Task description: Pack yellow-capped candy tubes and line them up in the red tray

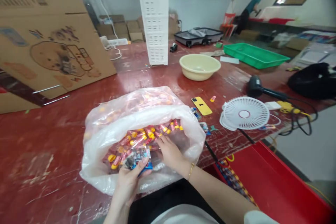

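A large translucent plastic bag [105,129] lies on the table with its mouth folded open toward me. Inside is a heap of small pink tubes with yellow caps [141,136]. My left hand [131,178] is closed around a clear and blue printed packet [141,157], thumb on top, over the near left part of the bag's mouth. My right hand [169,152] reaches into the bag, fingers extended onto the tubes; its fingertips are partly hidden among them. A gold bracelet [191,171] circles the right wrist.
Right of the bag lie a yellow phone [201,106], a loose tube [213,98], a white fan [244,113] and a black hair dryer [262,87]. Behind stand a cream basin [200,66], white rack [157,17] and green tray [254,55]. A cardboard box [52,56] stands left.
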The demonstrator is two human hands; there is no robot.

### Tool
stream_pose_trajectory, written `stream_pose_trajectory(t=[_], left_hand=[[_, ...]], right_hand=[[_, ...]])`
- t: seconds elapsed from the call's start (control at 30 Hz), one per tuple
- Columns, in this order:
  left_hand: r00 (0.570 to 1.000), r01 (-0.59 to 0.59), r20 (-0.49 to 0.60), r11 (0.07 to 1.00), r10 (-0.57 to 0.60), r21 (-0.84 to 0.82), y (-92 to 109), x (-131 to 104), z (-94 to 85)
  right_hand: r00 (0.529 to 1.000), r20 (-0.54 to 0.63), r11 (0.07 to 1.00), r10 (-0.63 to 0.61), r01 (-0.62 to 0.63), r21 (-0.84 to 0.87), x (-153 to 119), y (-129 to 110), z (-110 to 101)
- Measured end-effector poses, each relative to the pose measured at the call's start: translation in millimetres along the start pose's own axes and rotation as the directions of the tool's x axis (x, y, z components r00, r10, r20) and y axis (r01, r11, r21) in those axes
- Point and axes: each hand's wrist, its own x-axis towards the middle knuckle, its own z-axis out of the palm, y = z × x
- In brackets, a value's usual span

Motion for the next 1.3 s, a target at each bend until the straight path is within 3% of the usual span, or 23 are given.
stream_pose_trajectory(t=[0.1, 0.2, 0.3, 0.4, 0.5, 0.6, 0.73, 0.8, 0.93, 1.03, 1.13, 1.2, 1.3], left_hand=[[1.000, 0.022, -0.011, 1.000, -0.023, -0.015, -3, 2, -2.8], [0.995, 0.065, 0.081, 0.998, -0.065, 0.003, -7, 6, 2.0], [0.982, 0.071, 0.176, 0.997, -0.076, 0.036, -11, 9, 9.9], [0.982, 0.025, 0.183, 0.997, -0.039, 0.080, -10, 9, 13.5], [0.980, 0.019, 0.196, 0.994, -0.040, 0.105, -4, 8, 12.6], [0.972, 0.020, 0.229, 0.990, -0.053, 0.142, -2, 7, 11.6], [0.957, -0.022, 0.289, 0.978, -0.039, 0.207, -6, 8, 14.1], [0.956, -0.034, 0.290, 0.976, -0.030, 0.215, -8, 9, 16.3], [0.963, -0.086, 0.270, 0.962, 0.013, 0.259, -10, 8, 19.8], [0.960, -0.155, 0.270, 0.946, 0.076, 0.284, -9, 8, 20.7], [0.964, -0.167, 0.248, 0.944, 0.096, 0.285, -9, 7, 21.2], [0.967, -0.128, 0.248, 0.958, 0.063, 0.258, -9, 4, 22.8], [0.957, 0.018, 0.285, 0.992, -0.053, 0.124, -9, -2, 28.7]], right_hand=[[0.996, 0.086, 0.996, 0.031, -0.023, -0.089, 0, 5, 11], [0.987, 0.153, 0.994, 0.049, -0.033, -0.107, -8, 6, 14], [0.993, 0.108, 0.999, 0.046, -0.045, -0.006, -6, -2, 20], [0.997, 0.062, 0.992, 0.050, -0.056, 0.113, -1, -8, 22], [0.990, 0.093, 0.980, 0.104, -0.118, 0.163, 2, -2, 4], [0.981, 0.036, 0.897, 0.191, -0.189, 0.400, 0, 8, -30], [0.984, -0.068, 0.703, 0.165, -0.069, 0.708, -2, 3, -72], [0.985, -0.119, 0.703, 0.121, -0.001, 0.711, -2, -3, -83], [0.982, -0.187, 0.824, 0.032, 0.080, 0.560, 1, -7, -89], [0.989, -0.145, 0.879, -0.041, 0.105, 0.465, 4, -7, -90], [0.996, -0.074, 0.878, -0.045, 0.074, 0.472, 9, -5, -91], [1.000, -0.007, 0.829, -0.004, 0.007, 0.560, 11, -3, -89], [0.991, 0.115, 0.671, 0.062, -0.126, 0.730, 8, -2, -84]])
